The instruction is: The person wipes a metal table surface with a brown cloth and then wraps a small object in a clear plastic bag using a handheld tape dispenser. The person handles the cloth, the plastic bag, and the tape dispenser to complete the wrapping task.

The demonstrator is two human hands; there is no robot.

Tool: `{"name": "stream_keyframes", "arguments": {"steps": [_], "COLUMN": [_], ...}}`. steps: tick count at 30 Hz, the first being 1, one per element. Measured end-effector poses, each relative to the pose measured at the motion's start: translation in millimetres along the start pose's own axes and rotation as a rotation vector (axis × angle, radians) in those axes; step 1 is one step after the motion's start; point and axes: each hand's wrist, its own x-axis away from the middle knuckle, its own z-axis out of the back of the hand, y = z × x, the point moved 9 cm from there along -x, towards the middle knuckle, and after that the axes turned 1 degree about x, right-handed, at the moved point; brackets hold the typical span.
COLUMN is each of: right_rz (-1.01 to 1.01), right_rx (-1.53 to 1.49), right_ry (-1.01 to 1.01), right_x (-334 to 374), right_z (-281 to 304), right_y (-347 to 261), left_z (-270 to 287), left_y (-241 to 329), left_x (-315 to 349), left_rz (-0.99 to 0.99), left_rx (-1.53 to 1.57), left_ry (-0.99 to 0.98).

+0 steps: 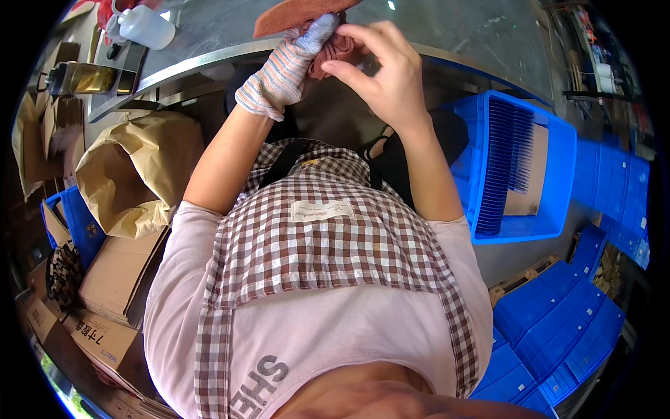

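My left hand [289,66], in a striped knit glove, is raised over the near edge of the metal worktable [460,35]. It grips a flat reddish-brown piece with a rounded edge [300,15], partly cut off by the top of the view. Just under that piece, a crumpled reddish-brown cloth [333,54] is bunched between my two hands. My bare right hand [387,70] comes in from the right, its thumb and forefinger closed on the cloth. The left fingers are largely hidden behind the glove and cloth.
A white squeeze bottle [145,26] and a dark-lidded bottle of yellowish liquid [87,78] stand at left. Below is an open brown paper bag [132,174] beside stacked cardboard [122,272]. At right, a blue crate [569,167] holds dark ridged racks; blue bins [558,321] lie beyond.
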Motion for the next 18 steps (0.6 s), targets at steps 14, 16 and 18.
{"name": "stream_keyframes", "arguments": {"steps": [14,16,18], "right_rz": [0.062,-0.084,-0.157], "right_rx": [-0.065,-0.076,-0.084], "right_ry": [0.294,0.217,0.155], "right_x": [-20,-21,-23], "right_z": [14,1,-8], "right_y": [-5,12,21], "left_z": [-1,-5,-9], "left_y": [-4,0,1], "left_x": [8,9,7], "left_rz": [-0.047,-0.095,-0.082], "left_rx": [-0.008,-0.017,-0.058], "left_ry": [0.0,-0.061,-0.11]}}
